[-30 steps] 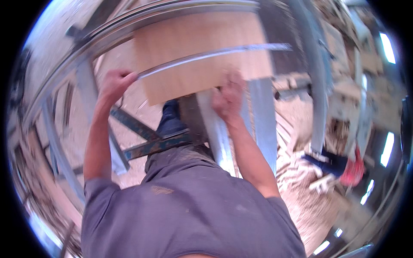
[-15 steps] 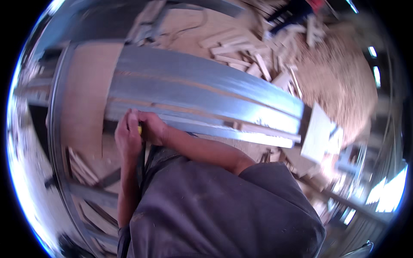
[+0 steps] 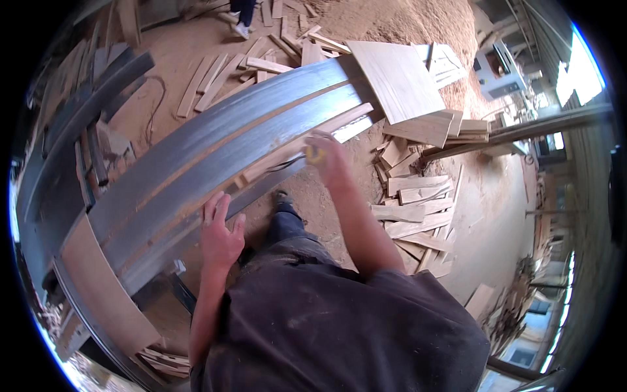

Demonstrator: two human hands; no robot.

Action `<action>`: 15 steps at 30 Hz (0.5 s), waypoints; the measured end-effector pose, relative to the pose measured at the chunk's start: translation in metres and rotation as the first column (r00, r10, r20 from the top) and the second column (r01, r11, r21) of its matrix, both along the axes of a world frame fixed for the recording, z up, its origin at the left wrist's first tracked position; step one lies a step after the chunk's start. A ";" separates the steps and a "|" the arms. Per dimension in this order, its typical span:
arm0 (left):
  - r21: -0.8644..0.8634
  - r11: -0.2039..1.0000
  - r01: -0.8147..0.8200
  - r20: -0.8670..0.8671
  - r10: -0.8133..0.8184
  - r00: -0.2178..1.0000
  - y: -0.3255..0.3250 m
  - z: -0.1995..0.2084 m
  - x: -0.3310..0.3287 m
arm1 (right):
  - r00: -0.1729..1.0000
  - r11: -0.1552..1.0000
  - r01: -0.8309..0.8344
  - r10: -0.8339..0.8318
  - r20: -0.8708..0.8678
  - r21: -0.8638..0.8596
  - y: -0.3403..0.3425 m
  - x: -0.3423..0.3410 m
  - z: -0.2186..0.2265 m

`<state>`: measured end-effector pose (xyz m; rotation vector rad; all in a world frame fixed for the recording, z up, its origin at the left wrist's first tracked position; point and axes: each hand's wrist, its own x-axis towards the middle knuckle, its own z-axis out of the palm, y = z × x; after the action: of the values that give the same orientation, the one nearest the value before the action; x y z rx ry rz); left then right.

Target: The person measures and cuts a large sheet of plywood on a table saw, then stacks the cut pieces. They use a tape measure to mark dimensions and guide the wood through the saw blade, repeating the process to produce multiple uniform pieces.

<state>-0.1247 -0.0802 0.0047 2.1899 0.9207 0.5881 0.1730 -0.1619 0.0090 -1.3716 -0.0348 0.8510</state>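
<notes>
My left hand (image 3: 222, 236) is open, fingers apart, with its fingertips at the near edge of a long grey metal machine bed (image 3: 189, 137). It holds nothing. Farther right, my right hand (image 3: 330, 159) is closed round a small yellow-and-dark tool (image 3: 315, 155), slightly blurred, its exact kind unclear. A dark thin strip or cord shows just left of that tool, above the bed's near edge. Beneath and beyond the right hand, a narrow wooden strip (image 3: 339, 121) lies lengthwise on the metal.
A pale wooden panel (image 3: 395, 81) covers the bed's far right end; a tan board (image 3: 104, 281) crosses its left end. Cut wood pieces (image 3: 421, 212) lie on the floor at right. Behind are more offcuts, a sawdust heap (image 3: 411, 19) and another person's legs (image 3: 243, 14).
My hands, together at the bed's left end before, are now apart; the right has moved right with the yellow-and-dark tool, and the left has opened. My view has turned right.
</notes>
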 end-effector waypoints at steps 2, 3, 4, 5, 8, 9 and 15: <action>0.012 0.999 0.048 0.016 -0.048 0.999 -0.001 0.005 0.037 | 0.949 0.951 0.297 -0.285 -0.134 0.082 -0.039 0.055 -0.015; 0.060 0.997 0.054 -0.010 -0.053 0.999 0.000 0.002 0.053 | 0.923 0.927 0.362 -0.341 -0.177 0.101 -0.062 0.087 -0.030; 0.106 0.993 0.057 -0.037 -0.054 0.998 0.000 -0.003 0.068 | 0.893 0.899 0.422 -0.391 -0.221 0.115 -0.084 0.118 -0.045; 0.151 0.987 0.053 -0.057 -0.045 0.997 0.000 -0.010 0.087 | 0.871 0.884 0.460 -0.433 -0.231 0.079 -0.100 0.145 -0.051; 0.200 0.980 0.022 -0.186 0.016 0.982 0.003 -0.031 0.126 | 0.813 0.849 0.528 -0.512 -0.279 -0.019 -0.144 0.207 -0.069; 0.173 0.984 0.031 -0.260 0.015 0.966 0.002 -0.037 0.137 | 0.798 0.844 0.535 -0.517 -0.309 -0.030 -0.157 0.227 -0.078; 0.141 0.987 -0.072 -0.534 0.137 0.834 0.028 -0.060 0.132 | 0.833 0.961 0.250 -0.153 -0.532 0.116 -0.114 0.247 -0.072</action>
<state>0.0073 -0.0524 -0.0550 2.4758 1.3322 0.0484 0.4200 -0.2757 -0.0627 -0.9180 0.4387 0.9873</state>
